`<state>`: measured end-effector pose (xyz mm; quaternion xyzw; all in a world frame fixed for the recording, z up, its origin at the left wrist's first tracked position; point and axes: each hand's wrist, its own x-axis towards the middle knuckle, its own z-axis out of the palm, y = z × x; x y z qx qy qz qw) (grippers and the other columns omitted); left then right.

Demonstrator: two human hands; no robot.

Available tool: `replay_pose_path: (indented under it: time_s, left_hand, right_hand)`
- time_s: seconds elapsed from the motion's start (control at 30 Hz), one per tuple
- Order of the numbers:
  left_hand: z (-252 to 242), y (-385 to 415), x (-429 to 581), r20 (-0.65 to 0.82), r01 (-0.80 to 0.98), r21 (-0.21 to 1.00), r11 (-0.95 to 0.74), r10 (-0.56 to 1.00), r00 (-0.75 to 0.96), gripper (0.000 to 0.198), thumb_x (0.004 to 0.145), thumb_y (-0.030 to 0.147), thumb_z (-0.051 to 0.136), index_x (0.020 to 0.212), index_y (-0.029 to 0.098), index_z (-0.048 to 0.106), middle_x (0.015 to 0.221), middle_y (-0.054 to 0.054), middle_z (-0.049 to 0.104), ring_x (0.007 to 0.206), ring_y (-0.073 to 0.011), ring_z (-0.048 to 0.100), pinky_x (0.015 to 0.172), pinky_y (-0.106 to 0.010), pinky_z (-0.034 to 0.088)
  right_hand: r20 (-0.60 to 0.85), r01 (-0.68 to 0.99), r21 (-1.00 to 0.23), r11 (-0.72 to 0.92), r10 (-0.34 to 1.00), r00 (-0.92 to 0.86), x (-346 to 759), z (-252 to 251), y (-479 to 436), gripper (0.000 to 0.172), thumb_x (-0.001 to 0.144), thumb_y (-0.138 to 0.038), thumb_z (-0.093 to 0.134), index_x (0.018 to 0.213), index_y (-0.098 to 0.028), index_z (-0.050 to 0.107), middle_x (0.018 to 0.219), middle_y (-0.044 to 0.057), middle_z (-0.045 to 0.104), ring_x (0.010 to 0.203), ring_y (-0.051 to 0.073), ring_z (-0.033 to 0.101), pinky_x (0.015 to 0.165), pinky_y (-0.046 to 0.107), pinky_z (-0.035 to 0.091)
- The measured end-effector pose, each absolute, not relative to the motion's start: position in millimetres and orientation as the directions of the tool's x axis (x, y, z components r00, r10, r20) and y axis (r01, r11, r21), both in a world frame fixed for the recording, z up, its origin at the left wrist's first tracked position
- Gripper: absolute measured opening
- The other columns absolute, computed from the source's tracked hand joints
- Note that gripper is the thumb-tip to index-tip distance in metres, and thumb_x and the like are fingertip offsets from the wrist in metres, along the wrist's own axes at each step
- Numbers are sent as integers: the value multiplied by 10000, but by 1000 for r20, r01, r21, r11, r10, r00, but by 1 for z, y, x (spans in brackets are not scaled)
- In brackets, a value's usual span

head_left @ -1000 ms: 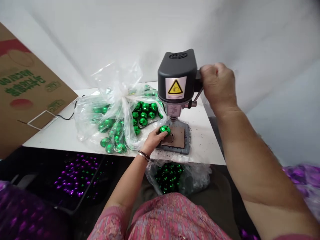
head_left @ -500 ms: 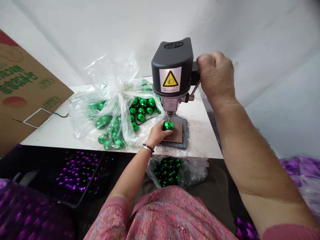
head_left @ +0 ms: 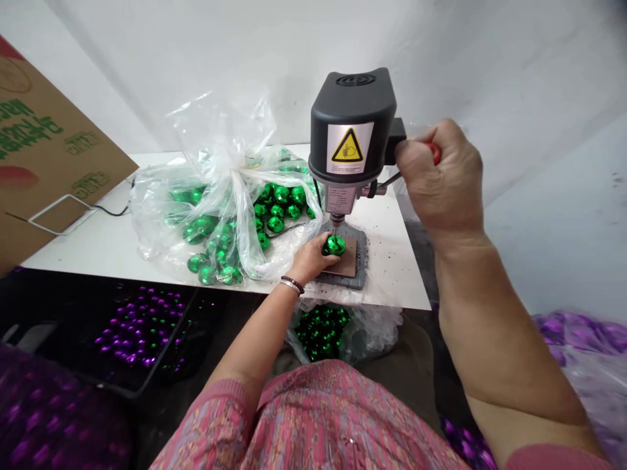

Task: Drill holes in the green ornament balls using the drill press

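My left hand (head_left: 308, 259) presses a shiny green faceted ball (head_left: 334, 245) down on a brown pad (head_left: 347, 266), directly under the bit of a black bench drill press (head_left: 350, 130). The bit's tip meets the top of the ball. My right hand (head_left: 441, 177) grips the drill's side lever, and its red knob (head_left: 434, 152) shows past my fingers. The pad rests on the drill's grey cast base (head_left: 359, 261).
A clear plastic bag of green balls (head_left: 230, 222) sits left of the drill on a white table (head_left: 98, 251), which has dark shavings on it. Below the table edge are a black tray of purple and green balls (head_left: 140, 333) and a bag of green balls (head_left: 323, 333). A cardboard box (head_left: 44, 130) leans at left.
My right hand has shifted on the lever, and the lever's red knob now shows. The ball sits directly under the bit. The whole view has moved slightly.
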<state>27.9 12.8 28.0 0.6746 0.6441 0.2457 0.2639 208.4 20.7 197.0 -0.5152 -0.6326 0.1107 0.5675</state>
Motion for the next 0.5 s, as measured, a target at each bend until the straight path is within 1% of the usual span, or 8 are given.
replay_pose_path:
  time_s: [0.1,0.23,0.37,0.5]
  left_hand:
    - [28,13,28,-7,737,675,-36,998,55,695,731,310,793,1391,220,593,1215,-108,713,1103,-319,664,942,-390,509]
    - [27,12,29,-12,745,666,-44,998,69,700,748,298,773,1412,211,569,1257,-110,696,1133,-315,651,966,-396,501]
    - [27,11,28,-12,735,677,-41,998,67,713,750,298,777,1422,214,557,1272,-102,690,1155,-298,643,997,-386,488]
    - [29,11,28,-20,718,695,-29,998,60,740,743,276,789,1435,178,546,1297,-125,676,1167,-294,642,1013,-374,482]
  right_hand:
    - [649,587,-654,478,752,110,212,182,5,232,834,-263,587,695,-216,407,597,-67,358,572,68,307,615,246,343]
    - [694,624,-590,512,716,69,215,165,-5,179,837,-315,543,721,-236,431,626,-46,426,578,91,377,635,273,410]
    - [722,623,-562,544,690,50,215,151,-7,151,844,-351,516,753,-241,467,659,-33,461,584,103,417,642,284,418]
    - [796,637,-478,605,605,23,212,131,-13,141,842,-346,515,766,-233,475,672,-29,481,584,102,429,621,277,402]
